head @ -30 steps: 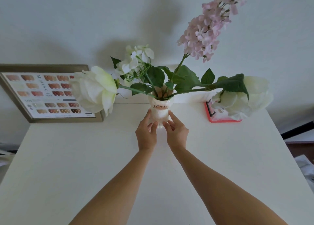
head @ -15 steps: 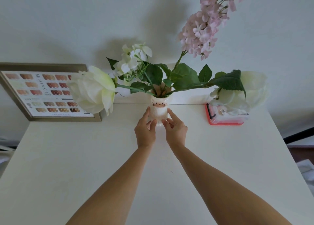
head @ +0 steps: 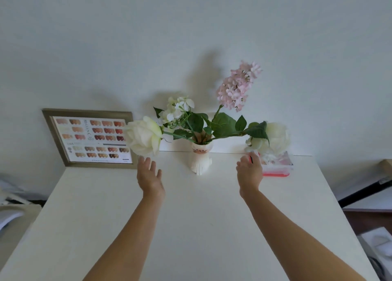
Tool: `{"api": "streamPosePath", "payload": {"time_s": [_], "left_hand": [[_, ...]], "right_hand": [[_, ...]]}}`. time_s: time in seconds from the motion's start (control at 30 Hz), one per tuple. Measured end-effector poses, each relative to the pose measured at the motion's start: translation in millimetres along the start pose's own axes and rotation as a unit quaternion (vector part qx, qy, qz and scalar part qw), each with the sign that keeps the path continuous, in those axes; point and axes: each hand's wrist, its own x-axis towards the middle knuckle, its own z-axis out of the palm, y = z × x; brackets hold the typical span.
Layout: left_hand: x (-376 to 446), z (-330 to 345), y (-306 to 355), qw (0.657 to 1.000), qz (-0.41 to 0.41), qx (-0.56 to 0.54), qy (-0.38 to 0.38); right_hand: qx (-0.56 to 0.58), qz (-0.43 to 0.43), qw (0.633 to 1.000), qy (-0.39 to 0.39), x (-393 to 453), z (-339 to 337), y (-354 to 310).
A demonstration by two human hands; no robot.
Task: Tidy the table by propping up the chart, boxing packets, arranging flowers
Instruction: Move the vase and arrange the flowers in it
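Note:
A white cat-faced vase (head: pixel 200 158) stands upright at the table's far edge by the wall. It holds a white rose (head: pixel 144 135) leaning left, a white bloom (head: pixel 275 137) leaning right, small white blossoms (head: pixel 179 109) and a pink flower spike (head: pixel 237 87). The framed colour chart (head: pixel 91 138) leans against the wall at the far left. A clear box with a red base (head: pixel 277 167) sits at the far right. My left hand (head: pixel 148 174) hovers open just under the rose. My right hand (head: pixel 250 171) is at the box's left end, fingers hidden against it.
The white table (head: pixel 191 227) stretches toward me. Dark furniture and white items (head: pixel 377 244) lie off its right side, pale clutter (head: pixel 12 213) off its left.
Both hands have let go of the vase and spread apart, left toward the rose, right toward the red box. The view has pulled back and the vase stands by the wall.

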Motion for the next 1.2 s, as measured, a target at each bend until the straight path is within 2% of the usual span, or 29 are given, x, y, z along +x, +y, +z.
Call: {"api": "streamPosePath", "payload": {"time_s": [0.1,0.2,0.27,0.33,0.4,0.5,0.67,1.07,1.2], "left_hand": [[-13.5,-2.7,37.5,0.997,0.014,-0.075,-0.003],[-25.8,4.0,66.8,0.994,0.030,-0.102,-0.030],[-32.8,11.3,79.0,0.991,0.044,-0.109,-0.067],[-40.7,20.3,85.4,0.987,0.063,-0.103,-0.107],[-48.8,29.0,88.2,0.985,0.074,-0.087,-0.128],[-56.4,38.6,87.5,0.987,0.084,-0.064,-0.121],[-66.3,53.4,84.8,0.986,0.120,-0.016,-0.114],[-85.0,76.6,44.9,0.969,0.107,0.172,-0.139],[-92.3,78.9,35.9,0.958,0.127,0.204,-0.158]], "right_hand": [[0.199,0.080,0.977,0.005,-1.8,-23.5,-34.3],[0.383,0.144,0.912,-0.023,-9.3,-42.5,-63.2],[0.440,0.150,0.885,-0.036,-17.1,-50.1,-77.3],[0.459,0.116,0.879,-0.057,-24.2,-53.5,-86.2],[0.449,0.076,0.887,-0.080,-30.6,-53.2,-93.0],[0.403,0.035,0.909,-0.103,-37.0,-47.9,-99.2],[0.376,0.018,0.913,-0.157,-44.8,-39.3,-107.3],[0.239,-0.018,0.962,-0.133,-67.0,-3.7,-94.9],[0.176,-0.021,0.975,-0.132,-70.4,4.6,-84.8]]}}
